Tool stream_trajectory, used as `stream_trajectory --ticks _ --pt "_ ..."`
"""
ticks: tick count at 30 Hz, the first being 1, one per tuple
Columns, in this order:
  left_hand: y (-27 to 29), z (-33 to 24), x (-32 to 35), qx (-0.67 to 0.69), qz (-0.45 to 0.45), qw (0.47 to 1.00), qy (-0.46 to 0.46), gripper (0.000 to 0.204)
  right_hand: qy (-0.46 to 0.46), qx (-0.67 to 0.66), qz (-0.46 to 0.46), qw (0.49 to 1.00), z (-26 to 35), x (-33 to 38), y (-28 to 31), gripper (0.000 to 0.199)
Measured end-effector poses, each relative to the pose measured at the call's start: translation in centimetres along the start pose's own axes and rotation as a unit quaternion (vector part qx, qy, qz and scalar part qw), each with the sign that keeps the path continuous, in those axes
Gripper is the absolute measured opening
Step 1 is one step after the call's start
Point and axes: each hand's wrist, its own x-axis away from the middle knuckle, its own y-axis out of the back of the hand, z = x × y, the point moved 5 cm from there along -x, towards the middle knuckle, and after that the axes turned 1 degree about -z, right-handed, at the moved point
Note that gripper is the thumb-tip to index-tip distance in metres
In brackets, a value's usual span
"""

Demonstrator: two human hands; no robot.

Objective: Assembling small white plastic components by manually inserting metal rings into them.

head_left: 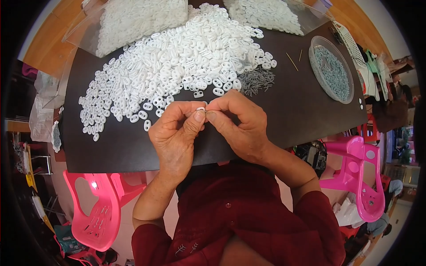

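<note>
My left hand (177, 133) and my right hand (237, 124) meet fingertip to fingertip over the near part of a dark table (293, 111). Between the thumbs and forefingers I pinch one small white plastic piece (200, 108); only its top edge shows. Just beyond my fingers spreads a big heap of the same white oval plastic pieces (177, 62). A small pile of short grey metal pins (256, 80) lies at the heap's right edge, close to my right hand.
A round clear dish of grey pins (333, 71) sits at the table's right. Clear bags of white pieces (133, 17) lie at the back. Pink plastic chairs stand at lower left (95, 208) and right (361, 177). Two thin sticks (293, 61) lie near the dish.
</note>
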Motion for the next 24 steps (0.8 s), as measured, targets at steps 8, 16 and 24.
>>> stream_trajectory --ticks 8,16,24 --pt "-0.2 0.4 0.2 -0.032 -0.002 0.999 -0.002 0.012 -0.07 -0.054 0.028 0.996 -0.6 -0.3 0.3 0.003" --pt "0.1 0.6 -0.3 0.018 0.004 0.999 0.044 0.016 -0.048 -0.041 0.02 0.998 -0.7 -0.5 -0.1 0.007" --pt "0.9 0.7 0.3 -0.017 -0.007 0.998 0.058 0.015 -0.175 -0.105 0.054 0.977 -1.1 -0.2 -0.7 0.009"
